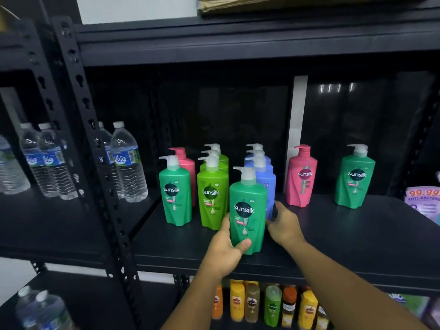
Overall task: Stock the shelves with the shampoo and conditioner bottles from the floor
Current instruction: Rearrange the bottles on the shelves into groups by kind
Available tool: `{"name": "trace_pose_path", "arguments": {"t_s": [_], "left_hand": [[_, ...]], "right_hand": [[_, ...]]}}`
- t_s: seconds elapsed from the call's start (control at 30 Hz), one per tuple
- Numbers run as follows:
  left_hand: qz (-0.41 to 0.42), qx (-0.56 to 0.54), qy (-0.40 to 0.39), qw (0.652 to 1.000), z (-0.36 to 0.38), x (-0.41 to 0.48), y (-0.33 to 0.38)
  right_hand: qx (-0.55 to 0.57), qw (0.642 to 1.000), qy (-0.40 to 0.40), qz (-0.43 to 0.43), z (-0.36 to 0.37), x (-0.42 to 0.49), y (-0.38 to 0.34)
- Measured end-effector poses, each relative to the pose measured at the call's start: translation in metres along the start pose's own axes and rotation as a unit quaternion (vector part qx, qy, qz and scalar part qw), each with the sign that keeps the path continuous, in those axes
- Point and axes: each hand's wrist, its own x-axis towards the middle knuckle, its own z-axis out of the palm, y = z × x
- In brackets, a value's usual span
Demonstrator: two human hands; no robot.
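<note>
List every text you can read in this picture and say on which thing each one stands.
"sunsilk": front green bottle, left green bottle, light green bottle, right pink bottle, far-right green bottle.
"99.99", "ANTI-BACTE" cut off: purple pack.
Too blurred: water bottle labels, lower-shelf bottles.

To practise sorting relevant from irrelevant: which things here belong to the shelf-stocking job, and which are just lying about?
Job: dark green bottle held by left hand and right hand; lime green bottles; blue bottles; pink bottle; shelf.
Lying about: water bottles; small bottles underneath; purple packet.
</note>
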Motion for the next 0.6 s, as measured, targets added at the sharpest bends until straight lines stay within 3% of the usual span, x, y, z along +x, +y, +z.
{"name": "trace_pose_path", "arguments": {"t_s": [0.23, 0.37, 0.43, 0.5, 0.6], "left_hand": [[-0.004, -0.005, -0.002, 1.0, -0.002, 0.003, -0.006], [0.013, -0.017, -0.004, 1.0, -0.005, -0.002, -0.002], [0.025, 0.003, -0.005, 1.0, -0.007, -0.004, 0.001], [0.032, 0.047, -0.022, 0.998, -0.008, -0.004, 0.0], [0.036, 0.12, -0.057, 0.991, -0.005, -0.004, 0.0]], "right_hand": [[0.059, 0.997, -0.043, 0.026, -0.002, -0.021, 0.007], [0.11, 0.994, 0.02, 0.017, -0.007, -0.048, 0.003], [0.15, 0.988, 0.023, 0.003, -0.012, -0.063, -0.006], [0.199, 0.98, -0.023, -0.016, -0.017, -0.076, -0.018], [0.205, 0.976, -0.057, -0.055, -0.023, -0.084, -0.022]]}}
